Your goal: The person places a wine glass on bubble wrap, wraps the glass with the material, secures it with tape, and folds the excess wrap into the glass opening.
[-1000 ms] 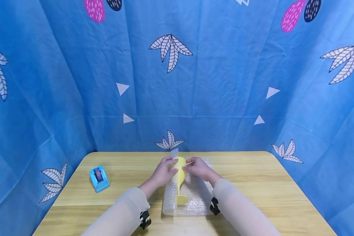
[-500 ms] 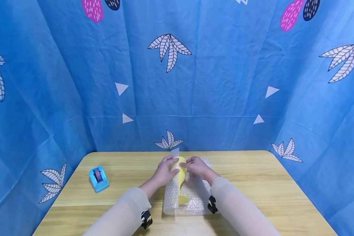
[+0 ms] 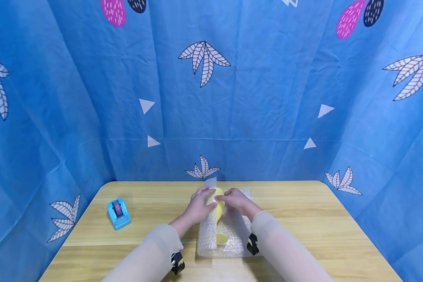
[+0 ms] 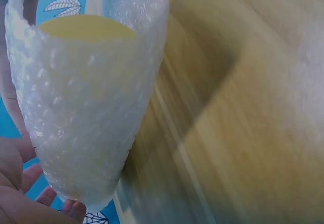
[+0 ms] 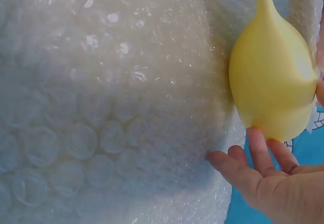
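A yellow goblet [image 3: 220,209] lies on a sheet of bubble wrap [image 3: 234,239], its foot towards me. The left part of the bubble wrap [image 4: 91,107] is folded up around the goblet's left side, and the bowl's opening [image 4: 88,28] shows above the wrap's edge in the left wrist view. My left hand [image 3: 198,205] holds that fold against the bowl, fingers and thumb spread along it. From the other side my right hand [image 3: 237,199] touches the bowl; in the right wrist view its fingertips [image 5: 257,139] meet the goblet [image 5: 273,77] near the rim.
A blue tape dispenser [image 3: 118,214] stands on the left part of the wooden table [image 3: 303,219]. Patterned blue curtains [image 3: 268,98] close in the back and both sides. The wrap's unfolded part extends to the right beneath my right forearm.
The folded bubble wrap has moved slightly right with my left hand, covering more of the goblet's stem and foot. My right hand stays by the bowl, its fingers shifted a little over it.
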Demonstrator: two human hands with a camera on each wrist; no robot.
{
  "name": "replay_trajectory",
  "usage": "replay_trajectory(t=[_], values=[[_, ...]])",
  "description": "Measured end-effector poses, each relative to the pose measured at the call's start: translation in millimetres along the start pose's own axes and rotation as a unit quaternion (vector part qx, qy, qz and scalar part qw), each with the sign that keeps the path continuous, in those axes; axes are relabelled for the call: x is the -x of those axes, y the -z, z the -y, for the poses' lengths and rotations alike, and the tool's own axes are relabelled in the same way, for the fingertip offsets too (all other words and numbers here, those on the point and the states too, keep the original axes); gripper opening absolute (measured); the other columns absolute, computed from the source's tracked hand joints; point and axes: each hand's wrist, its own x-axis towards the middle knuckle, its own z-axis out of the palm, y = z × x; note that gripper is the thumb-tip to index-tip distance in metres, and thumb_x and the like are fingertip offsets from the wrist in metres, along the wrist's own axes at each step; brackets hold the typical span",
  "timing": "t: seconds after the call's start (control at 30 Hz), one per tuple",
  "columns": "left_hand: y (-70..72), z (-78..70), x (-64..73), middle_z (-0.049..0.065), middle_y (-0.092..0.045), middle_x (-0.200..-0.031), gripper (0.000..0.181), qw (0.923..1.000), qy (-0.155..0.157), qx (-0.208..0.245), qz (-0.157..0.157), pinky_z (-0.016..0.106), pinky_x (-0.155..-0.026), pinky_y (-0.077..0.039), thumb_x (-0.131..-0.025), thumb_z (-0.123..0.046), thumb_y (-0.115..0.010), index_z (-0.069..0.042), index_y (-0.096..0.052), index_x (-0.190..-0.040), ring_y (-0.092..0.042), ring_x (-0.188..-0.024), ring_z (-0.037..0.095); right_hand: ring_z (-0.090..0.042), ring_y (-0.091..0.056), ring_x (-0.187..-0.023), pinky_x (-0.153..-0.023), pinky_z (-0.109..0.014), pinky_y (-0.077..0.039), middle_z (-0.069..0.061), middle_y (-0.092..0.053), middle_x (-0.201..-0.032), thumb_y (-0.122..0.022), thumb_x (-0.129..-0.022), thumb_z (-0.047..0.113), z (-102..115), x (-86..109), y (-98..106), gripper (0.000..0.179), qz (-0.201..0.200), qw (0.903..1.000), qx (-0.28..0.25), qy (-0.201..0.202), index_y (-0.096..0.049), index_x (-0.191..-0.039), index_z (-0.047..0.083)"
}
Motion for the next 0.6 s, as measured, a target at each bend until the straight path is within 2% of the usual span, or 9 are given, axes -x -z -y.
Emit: replay_trajectory(t=[0.07, 0.13, 0.23, 0.3, 0.37, 0.47, 0.6], values=[[-0.7, -0.9, 0.1, 0.019, -0.037, -0.155, 0.053, 0.9997, 0.003, 0.018, -0.013, 0.062, -0.112, -0.031, -0.093, -0.014, -0.07, -0.004, -0.052, -0.142, -0.035, -0.138, 0.046, -0.015, -0.042, -0.068, -0.067, -0.035, -0.043, -0.002, -0.045, -0.079, -0.076, -0.088, 0.029, -1, -0.5, 2, 0.033, 0.006, 1.0, -0.002, 0.001, -0.054, -0.086, 0.005], [-0.8, -2.0, 0.4, 0.021, -0.038, -0.153, 0.05, 0.9987, 0.014, 0.037, -0.033, 0.06, -0.112, -0.034, -0.095, -0.012, -0.067, -0.002, -0.052, -0.142, -0.039, -0.137, 0.045, -0.015, -0.041, -0.067, -0.068, -0.036, -0.042, 0.0, -0.045, -0.075, -0.075, -0.088, 0.029, -2, -1.2, 5, 0.031, 0.013, 0.9999, 0.0, 0.0, -0.054, -0.079, 0.008], [0.4, -4.2, 1.2, 0.024, -0.043, -0.148, 0.045, 0.9944, 0.046, 0.066, -0.068, 0.056, -0.107, -0.042, -0.098, -0.01, -0.062, 0.002, -0.052, -0.14, -0.047, -0.13, 0.044, -0.014, -0.038, -0.063, -0.068, -0.035, -0.039, 0.003, -0.04, -0.067, -0.074, -0.089, 0.031, -3, -2.3, 8, 0.034, 0.02, 0.9997, 0.015, -0.004, -0.051, -0.071, 0.013], [1.4, -5.2, 2.3, 0.027, -0.047, -0.142, 0.042, 0.9914, 0.07, 0.075, -0.081, 0.055, -0.103, -0.047, -0.099, -0.009, -0.059, 0.005, -0.051, -0.138, -0.052, -0.125, 0.045, -0.016, -0.041, -0.066, -0.071, -0.036, -0.04, 0.002, -0.042, -0.069, -0.073, -0.089, 0.032, -4, -2.4, 10, 0.034, 0.023, 0.9994, 0.022, -0.011, -0.051, -0.069, 0.014], [1.9, -5.4, 3.3, 0.029, -0.051, -0.137, 0.04, 0.9884, 0.096, 0.085, -0.083, 0.056, -0.101, -0.047, -0.1, -0.01, -0.056, 0.007, -0.051, -0.137, -0.053, -0.122, 0.046, -0.02, -0.047, -0.075, -0.079, -0.038, -0.043, -0.001, -0.047, -0.075, -0.073, -0.089, 0.032, -4, -2.7, 11, 0.034, 0.026, 0.9992, 0.023, -0.018, -0.051, -0.07, 0.015], [0.7, -3.7, 4.2, 0.029, -0.054, -0.133, 0.041, 0.9846, 0.126, 0.1, -0.069, 0.054, -0.105, -0.044, -0.101, -0.012, -0.054, 0.009, -0.05, -0.136, -0.053, -0.123, 0.045, -0.027, -0.054, -0.097, -0.095, -0.044, -0.045, -0.007, -0.055, -0.092, -0.074, -0.089, 0.032, -5, -2.8, 13, 0.031, 0.027, 0.999, 0.024, -0.028, -0.054, -0.073, 0.013], [-1.2, -0.6, 4.0, 0.027, -0.058, -0.127, 0.042, 0.9833, 0.132, 0.111, -0.058, 0.051, -0.105, -0.046, -0.101, -0.013, -0.053, 0.012, -0.049, -0.135, -0.054, -0.121, 0.043, -0.032, -0.054, -0.117, -0.109, -0.052, -0.04, -0.009, -0.061, -0.108, -0.074, -0.088, 0.031, -6, -2.7, 15, 0.028, 0.029, 0.9987, 0.017, -0.037, -0.06, -0.08, 0.009]])
